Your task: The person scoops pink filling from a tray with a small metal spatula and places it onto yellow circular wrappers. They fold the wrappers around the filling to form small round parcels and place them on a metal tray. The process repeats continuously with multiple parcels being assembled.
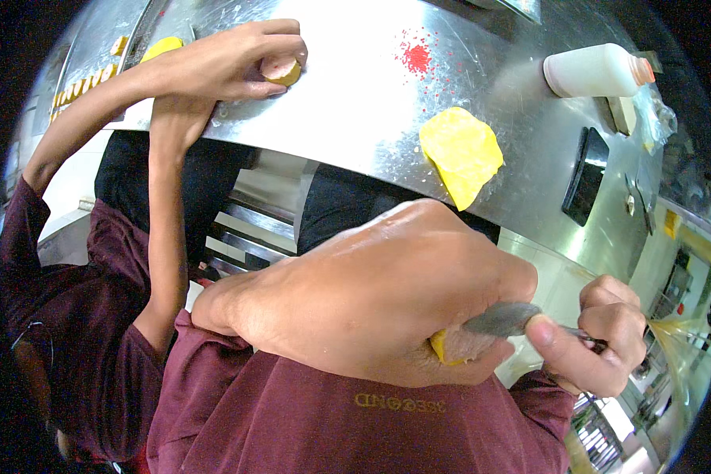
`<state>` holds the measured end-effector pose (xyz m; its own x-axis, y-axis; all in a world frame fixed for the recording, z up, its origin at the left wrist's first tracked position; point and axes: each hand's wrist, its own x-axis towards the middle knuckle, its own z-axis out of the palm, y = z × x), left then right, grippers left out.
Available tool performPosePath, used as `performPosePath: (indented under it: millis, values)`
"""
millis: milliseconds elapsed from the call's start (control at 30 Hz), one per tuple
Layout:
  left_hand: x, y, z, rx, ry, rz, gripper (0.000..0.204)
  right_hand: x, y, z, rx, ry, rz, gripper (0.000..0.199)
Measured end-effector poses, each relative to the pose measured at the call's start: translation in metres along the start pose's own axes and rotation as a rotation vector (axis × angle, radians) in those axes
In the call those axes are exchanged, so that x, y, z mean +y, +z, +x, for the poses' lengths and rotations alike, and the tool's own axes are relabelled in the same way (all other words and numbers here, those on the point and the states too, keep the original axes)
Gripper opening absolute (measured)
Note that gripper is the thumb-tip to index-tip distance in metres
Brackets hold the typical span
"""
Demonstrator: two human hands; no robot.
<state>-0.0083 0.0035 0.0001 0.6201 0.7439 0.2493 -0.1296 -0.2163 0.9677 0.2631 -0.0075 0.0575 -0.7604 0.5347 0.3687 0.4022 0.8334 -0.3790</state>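
Held up close in front of my maroon shirt, my left hand (pixel 355 296) curls around a yellow wrapper (pixel 441 349) with pale pinkish filling (pixel 468 346) inside. Most of the wrapper is hidden by the hand. My right hand (pixel 596 340) grips the handle of a grey metal spoon (pixel 502 319), whose bowl rests against the filling. On the steel table (pixel 347 134) beyond my hands lie yellow wrappers (pixel 460 154) near the front edge; their number cannot be told. Farther back is a scatter of small red bits (pixel 416 58).
At left, a co-worker's hand (pixel 221 59) holds a filled yellow wrapper (pixel 285 73). Past that arm lie a row of yellow filled pieces (pixel 85 87) and another yellow wrapper (pixel 163 48). A white bottle (pixel 592 71) lies at right, with a black phone (pixel 585 177) and a clear plastic bag (pixel 657 122).
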Motion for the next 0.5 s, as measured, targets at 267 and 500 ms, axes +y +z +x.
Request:
performPosePath:
  millis: [267,500]
  values:
    - [0.014,-0.01,-0.003,-0.014,-0.312,-0.114,0.03,-0.001,-0.004,-0.005,0.024,0.057,0.0,0.049]
    - [0.002,-0.004,0.002,0.037,-0.112,0.131,0.041,0.001,0.009,0.002,0.077,0.074,-0.038,0.046]
